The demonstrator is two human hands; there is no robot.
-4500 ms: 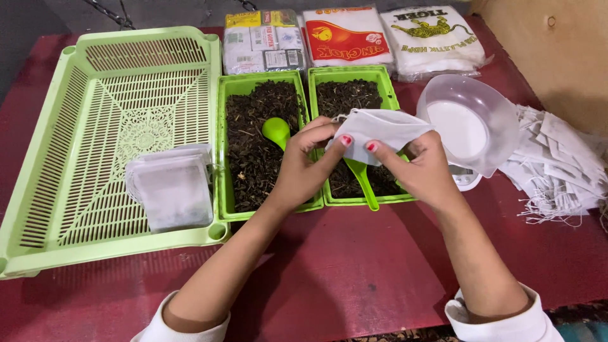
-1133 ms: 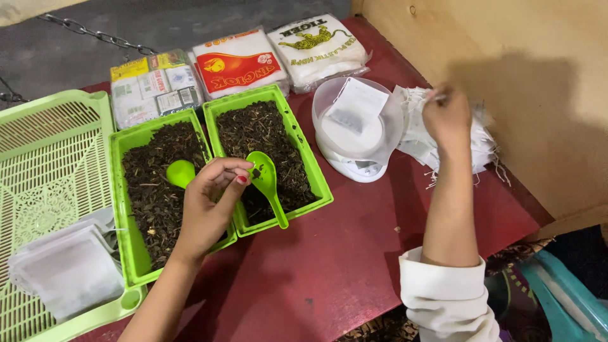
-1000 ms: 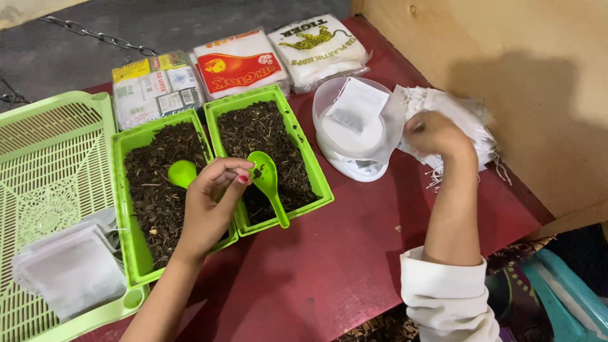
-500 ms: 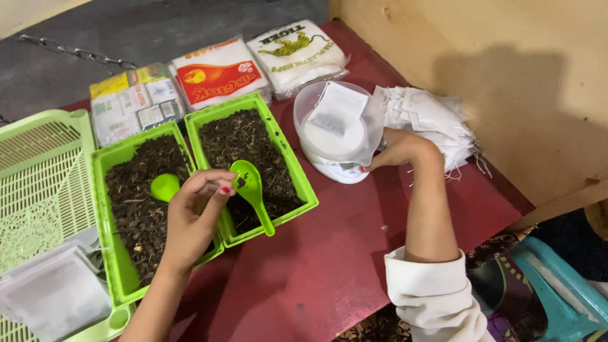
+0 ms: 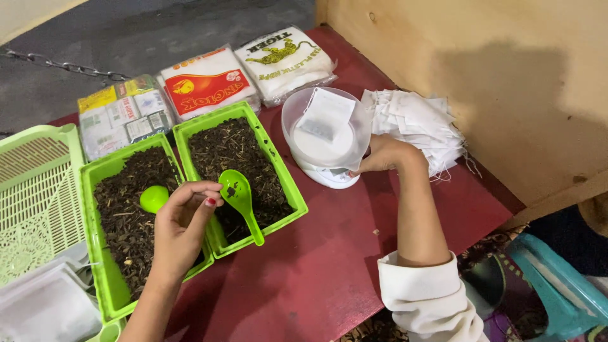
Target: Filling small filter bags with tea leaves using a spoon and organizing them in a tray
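Note:
My left hand [image 5: 180, 231] hovers over two green trays of dark dried leaves [image 5: 237, 158], fingers curled together, with nothing visible in them. Its fingertips are right beside the bowl of a green spoon [image 5: 240, 202] that lies across the right tray's rim. A second green spoon [image 5: 154, 198] rests in the left tray [image 5: 101, 253]. My right hand [image 5: 387, 155] is curled at the front of a small white scale [image 5: 329, 177], its fingertips hidden under the clear bowl [image 5: 354, 142] on top. A white filter bag [image 5: 326, 114] lies in that bowl.
A heap of empty white bags [image 5: 418, 123] lies right of the scale, against a wooden wall [image 5: 506, 76]. Three packets [image 5: 209, 79] sit behind the trays. A pale green basket [image 5: 35, 190] and a clear box of bags [image 5: 44, 307] are at left. A blue stool [image 5: 551, 285] stands at lower right.
My right hand came off the heap of white bags and dropped to the front of the scale. My left hand stayed by the spoon. The view shifted right.

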